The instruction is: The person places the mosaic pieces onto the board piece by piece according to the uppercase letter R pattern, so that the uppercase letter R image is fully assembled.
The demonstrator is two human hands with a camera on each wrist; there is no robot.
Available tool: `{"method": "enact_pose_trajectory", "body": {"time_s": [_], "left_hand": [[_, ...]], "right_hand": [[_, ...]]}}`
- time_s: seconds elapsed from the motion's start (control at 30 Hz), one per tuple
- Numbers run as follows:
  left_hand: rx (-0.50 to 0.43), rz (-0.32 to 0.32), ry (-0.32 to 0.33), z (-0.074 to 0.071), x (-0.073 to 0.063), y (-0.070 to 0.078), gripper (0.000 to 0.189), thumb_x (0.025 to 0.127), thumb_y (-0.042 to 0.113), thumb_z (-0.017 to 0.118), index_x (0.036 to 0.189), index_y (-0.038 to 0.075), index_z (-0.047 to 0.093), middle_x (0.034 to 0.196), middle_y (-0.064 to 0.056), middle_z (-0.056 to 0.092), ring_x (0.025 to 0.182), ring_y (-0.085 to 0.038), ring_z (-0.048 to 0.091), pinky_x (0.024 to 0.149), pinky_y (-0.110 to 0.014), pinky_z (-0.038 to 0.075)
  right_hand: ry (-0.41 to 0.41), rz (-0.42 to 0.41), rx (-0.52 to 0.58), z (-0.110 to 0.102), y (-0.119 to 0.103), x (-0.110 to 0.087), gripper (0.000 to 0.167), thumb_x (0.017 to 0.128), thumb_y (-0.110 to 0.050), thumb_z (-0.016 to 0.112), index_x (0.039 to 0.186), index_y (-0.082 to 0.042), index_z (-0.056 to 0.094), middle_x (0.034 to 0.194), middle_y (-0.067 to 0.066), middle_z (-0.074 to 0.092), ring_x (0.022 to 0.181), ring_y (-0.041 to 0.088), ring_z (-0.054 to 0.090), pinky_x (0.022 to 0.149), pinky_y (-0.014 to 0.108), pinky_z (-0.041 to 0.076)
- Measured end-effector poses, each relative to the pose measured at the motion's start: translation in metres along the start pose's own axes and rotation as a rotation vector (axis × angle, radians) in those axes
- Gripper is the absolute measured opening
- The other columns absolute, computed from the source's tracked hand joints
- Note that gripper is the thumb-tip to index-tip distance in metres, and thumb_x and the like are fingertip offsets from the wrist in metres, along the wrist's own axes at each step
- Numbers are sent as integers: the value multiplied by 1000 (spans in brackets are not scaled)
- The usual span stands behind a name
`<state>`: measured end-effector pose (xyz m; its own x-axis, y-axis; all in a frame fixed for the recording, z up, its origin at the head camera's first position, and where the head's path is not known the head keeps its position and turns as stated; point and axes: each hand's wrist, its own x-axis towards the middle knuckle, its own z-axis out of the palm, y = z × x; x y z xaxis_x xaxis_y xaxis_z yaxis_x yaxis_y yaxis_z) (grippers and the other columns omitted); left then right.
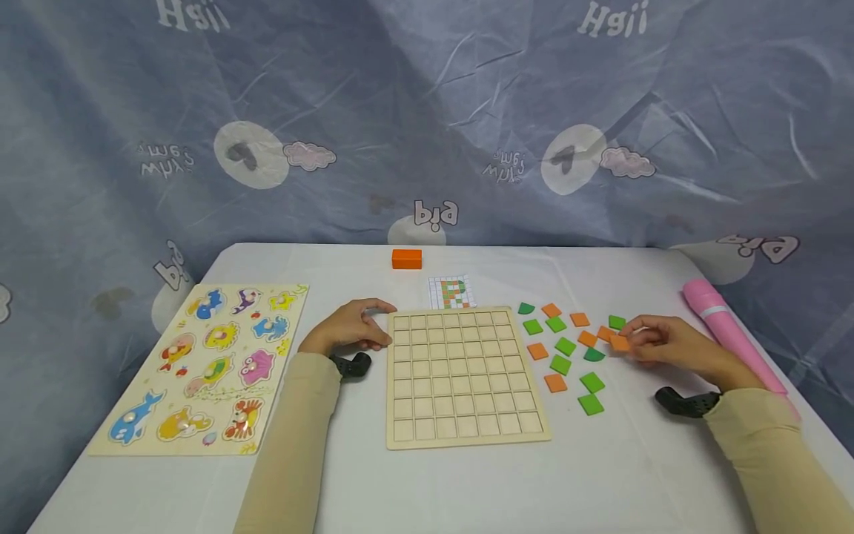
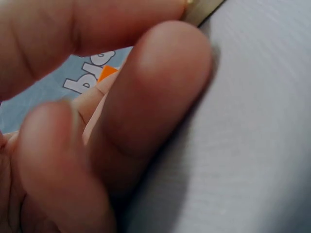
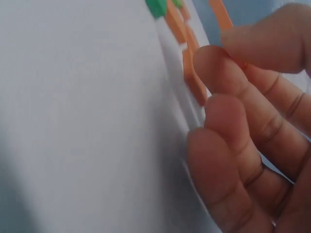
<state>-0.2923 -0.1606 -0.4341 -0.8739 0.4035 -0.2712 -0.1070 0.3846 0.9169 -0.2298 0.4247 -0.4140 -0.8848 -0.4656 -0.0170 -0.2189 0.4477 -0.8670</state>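
My right hand (image 1: 674,345) pinches an orange square tile (image 1: 619,343) between thumb and fingers at the right of the loose tiles. In the right wrist view that orange tile (image 3: 222,13) sticks up past the thumb tip. Beside the fingers lie more orange tiles (image 1: 555,383) and green tiles (image 1: 591,404), plus green rounded pieces (image 1: 525,308). A wooden grid board (image 1: 465,365) lies flat in the middle, its cells bare. At the board's upper left edge, my left hand (image 1: 350,324) touches the rim with loosely bent fingers (image 2: 160,73).
Behind the board lie a small pattern card (image 1: 440,294) with coloured squares and an orange block (image 1: 407,259). To the left is a sea-animal puzzle board (image 1: 227,378). A pink tube (image 1: 734,337) with a white band lies beyond the right hand.
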Motion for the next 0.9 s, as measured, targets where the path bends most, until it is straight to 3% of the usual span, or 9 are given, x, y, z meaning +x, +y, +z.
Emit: {"method": "enact_pose_trajectory", "body": {"time_s": [0.2,0.4,0.73,0.9], "left_hand": [[-30,7,-26,2,1,-1,70,88,-1,84,152,3,57,69,-3,71,59,-10,64,54,-18,45],[-27,19,-28,2,1,-2,72,87,-1,85,152,2,56,70,-4,71,60,-11,65,55,-19,45],[-5,22,-14,1,-1,-1,71,87,1,85,152,3,57,71,-3,71,61,-11,65,55,-19,46],[2,18,-3,1,-3,0,70,87,0,85,151,3,58,71,-3,71,61,-11,65,55,-19,45]], "right_hand": [[36,64,-10,16,-18,11,19,100,7,69,117,-3,68,94,-4,78,78,7,67,68,23,58],[26,89,-16,32,-35,30,27,101,2,69,124,12,59,91,2,78,74,11,64,68,25,56],[8,107,36,52,-58,58,34,102,-3,71,130,12,58,89,8,75,72,16,61,68,29,53],[29,96,66,63,-67,68,37,103,-5,71,134,11,58,87,9,76,62,13,52,57,31,43]]}}
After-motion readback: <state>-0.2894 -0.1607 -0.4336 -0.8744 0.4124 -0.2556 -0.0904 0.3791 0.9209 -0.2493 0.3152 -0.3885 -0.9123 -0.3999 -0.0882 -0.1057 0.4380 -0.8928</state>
